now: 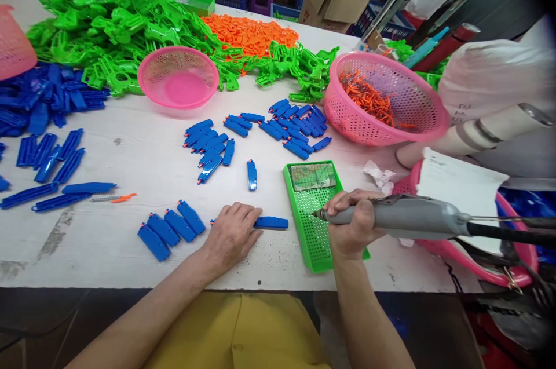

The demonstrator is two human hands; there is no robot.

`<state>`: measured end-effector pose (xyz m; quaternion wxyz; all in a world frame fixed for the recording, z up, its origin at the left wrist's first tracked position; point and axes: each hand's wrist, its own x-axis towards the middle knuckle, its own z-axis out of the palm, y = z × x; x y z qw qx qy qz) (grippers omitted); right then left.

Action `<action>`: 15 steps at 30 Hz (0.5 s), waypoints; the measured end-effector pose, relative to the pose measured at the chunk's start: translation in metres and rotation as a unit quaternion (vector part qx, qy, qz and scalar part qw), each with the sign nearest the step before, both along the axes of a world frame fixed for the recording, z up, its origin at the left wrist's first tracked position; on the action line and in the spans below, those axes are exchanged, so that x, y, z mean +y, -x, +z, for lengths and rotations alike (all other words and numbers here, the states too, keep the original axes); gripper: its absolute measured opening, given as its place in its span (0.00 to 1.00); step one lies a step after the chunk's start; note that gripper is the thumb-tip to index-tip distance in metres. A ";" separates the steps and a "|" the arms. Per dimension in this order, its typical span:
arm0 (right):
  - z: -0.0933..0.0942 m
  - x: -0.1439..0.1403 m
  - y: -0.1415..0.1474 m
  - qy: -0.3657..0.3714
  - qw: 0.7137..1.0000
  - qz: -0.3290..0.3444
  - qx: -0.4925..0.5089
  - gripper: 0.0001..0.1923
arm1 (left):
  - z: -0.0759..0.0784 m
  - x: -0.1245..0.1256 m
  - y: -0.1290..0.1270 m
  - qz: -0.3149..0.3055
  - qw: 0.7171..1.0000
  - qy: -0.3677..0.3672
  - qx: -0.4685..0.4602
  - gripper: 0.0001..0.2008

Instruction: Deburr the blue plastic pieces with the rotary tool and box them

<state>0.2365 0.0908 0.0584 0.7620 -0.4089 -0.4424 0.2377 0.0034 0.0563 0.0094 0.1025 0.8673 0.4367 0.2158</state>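
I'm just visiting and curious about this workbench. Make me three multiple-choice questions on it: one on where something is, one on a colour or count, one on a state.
1. Where does the green tray lie?
A. between the two hands
B. under the green heap
C. inside a basket

2. How many blue pieces lie in the row just left of the left hand?
A. two
B. four
C. seven

3. How is the grey tool held?
A. lying loose on the table
B. gripped in the right hand
C. hanging from a hook

Answers:
1 A, the tray sits on the table between the hands.
2 B, four pieces lie side by side.
3 B, the fingers wrap the tool, its tip over the tray.
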 end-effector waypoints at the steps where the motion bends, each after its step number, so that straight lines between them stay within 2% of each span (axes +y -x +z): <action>1: 0.002 -0.001 0.000 0.001 1.000 0.000 0.001 0.07 | 0.001 -0.001 0.002 0.000 1.000 0.001 -0.002 0.14; 5: 0.018 -0.005 0.004 -0.007 1.000 0.009 0.014 0.09 | 0.001 -0.001 0.008 0.012 1.000 0.013 -0.007 0.13; 9: 0.031 -0.011 0.022 -0.017 0.997 0.069 0.033 0.09 | -0.002 0.003 0.002 0.012 1.000 0.017 0.008 0.08; 15: 0.023 -0.016 0.061 -0.004 0.983 0.177 0.050 0.09 | -0.004 0.003 -0.004 0.021 0.999 0.024 0.012 0.06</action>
